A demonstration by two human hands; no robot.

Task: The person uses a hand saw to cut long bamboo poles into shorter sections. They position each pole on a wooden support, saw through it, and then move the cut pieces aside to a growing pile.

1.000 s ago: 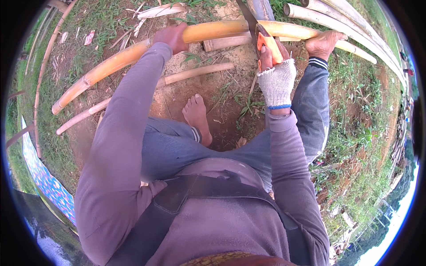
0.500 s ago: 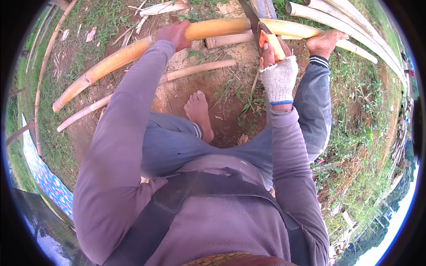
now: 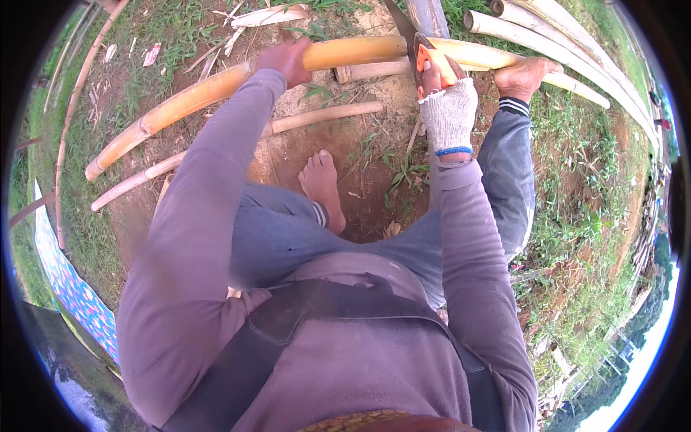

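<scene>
A long yellow bamboo pole [image 3: 194, 102] runs across in front of me, from lower left to upper right. Bare and wrapped over the pole, my left hand [image 3: 286, 60] grips it left of the saw. My right hand [image 3: 448, 108], in a whitish knit glove with a blue cuff and bare fingertips, is closed round the orange handle of a hand saw [image 3: 404, 25]. The saw's dark blade crosses the pole and points away from me. My right foot [image 3: 527, 78] rests on the pole's right part. Whether the blade is through the bamboo I cannot tell.
A thinner bamboo piece [image 3: 327, 115] lies on the ground nearer to me. Several pale bamboo poles [image 3: 554, 47] are at the far right. A grey post [image 3: 427, 16] stands beyond the saw. My bare left foot [image 3: 321, 183] is on the soil. Blue patterned cloth [image 3: 72, 281] lies far left.
The saw and my right hand have shifted slightly away from me and to the left along the stroke. My left hand stays on the bamboo pole, and my foot remains on it.
</scene>
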